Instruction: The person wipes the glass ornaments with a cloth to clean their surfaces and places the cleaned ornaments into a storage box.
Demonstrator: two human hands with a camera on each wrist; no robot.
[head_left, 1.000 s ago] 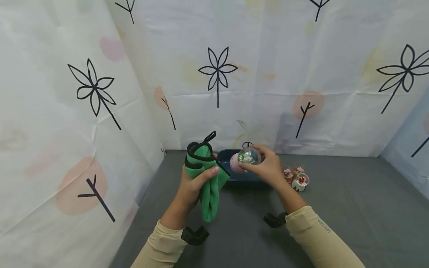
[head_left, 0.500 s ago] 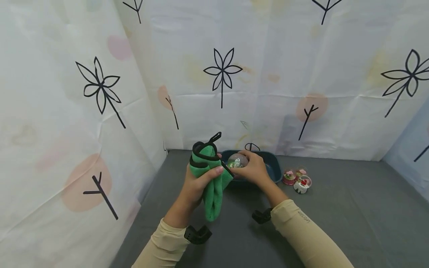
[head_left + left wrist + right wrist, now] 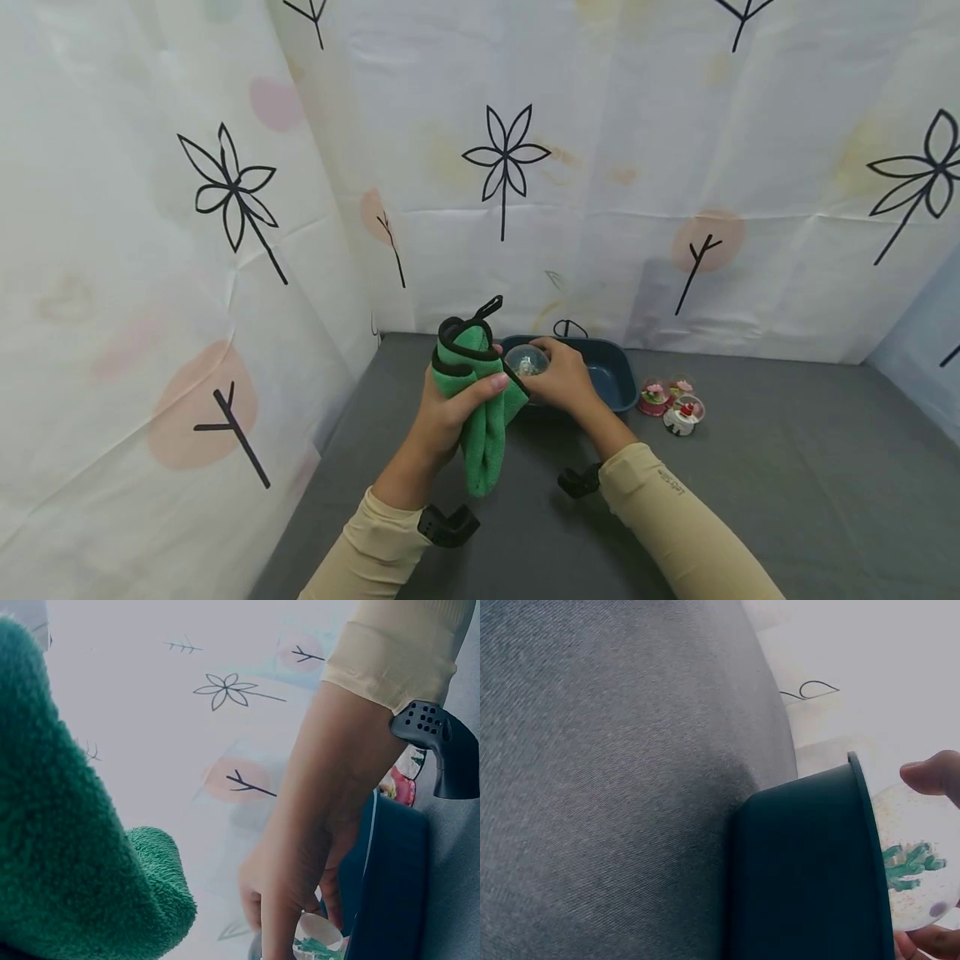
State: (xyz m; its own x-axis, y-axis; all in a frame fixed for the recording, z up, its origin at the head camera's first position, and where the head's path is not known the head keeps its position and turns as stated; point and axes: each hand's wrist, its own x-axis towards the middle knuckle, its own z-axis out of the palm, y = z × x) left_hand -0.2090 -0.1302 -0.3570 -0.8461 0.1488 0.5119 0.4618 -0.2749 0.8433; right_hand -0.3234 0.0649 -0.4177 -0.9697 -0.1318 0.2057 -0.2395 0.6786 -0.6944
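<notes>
My left hand (image 3: 441, 419) grips a folded green towel (image 3: 483, 446) with black trim and a loop on top. The towel's pile (image 3: 67, 810) fills the left of the left wrist view. With thumb and fingers, my right hand (image 3: 567, 379) holds a clear snow globe (image 3: 527, 360) at the left part of a dark blue basin (image 3: 617, 377). Green figures show inside the globe (image 3: 922, 832) in the right wrist view, just past the basin's rim (image 3: 866, 802). The towel and left hand hide the basin's left end. The globe's base is mostly hidden.
Right of the basin stand several small domed ornaments, among them a pink one (image 3: 653, 397) and a white one (image 3: 683, 416). A thin black wire loop (image 3: 570, 327) shows behind the basin. Patterned white cloth (image 3: 450, 275) walls in the grey table (image 3: 780, 442).
My right hand has carried the snow globe left and down toward the basin and turned it, so its pink base no longer shows. The left hand still holds the towel, nearly unmoved.
</notes>
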